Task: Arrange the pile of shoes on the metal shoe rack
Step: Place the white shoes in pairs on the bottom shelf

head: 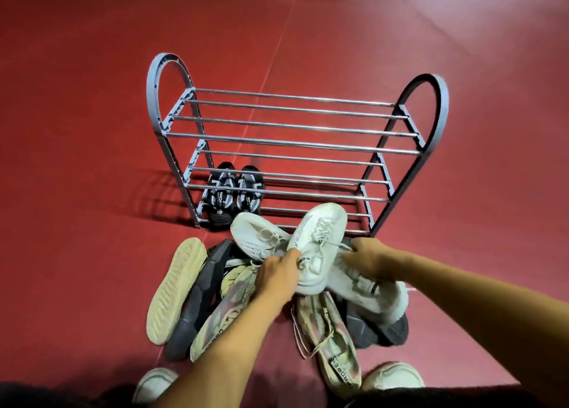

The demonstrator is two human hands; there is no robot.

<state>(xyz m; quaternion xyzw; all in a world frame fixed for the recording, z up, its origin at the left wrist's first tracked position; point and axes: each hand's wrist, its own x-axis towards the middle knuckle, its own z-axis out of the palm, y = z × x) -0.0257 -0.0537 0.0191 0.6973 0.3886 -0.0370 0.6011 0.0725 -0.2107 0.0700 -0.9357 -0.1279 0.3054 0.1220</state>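
A grey metal shoe rack (289, 143) with three tiers of chrome bars stands on the red floor ahead. A black-and-white pair of shoes (235, 192) sits at the left end of its bottom tier. In front of the rack lies a pile of shoes (215, 300). My left hand (278, 276) grips the heel side of a white sneaker (317, 241) lifted above the pile. My right hand (368, 258) touches that sneaker's lace and rests on another white shoe (375, 296); its grip is partly hidden. A third white sneaker (255, 235) lies just behind.
The pile holds an upturned cream sole (175, 287), dark shoes (197, 303) and grey-pink sneakers (332, 337). My own white shoes (391, 377) show at the bottom edge. Red floor surrounds the rack on all sides.
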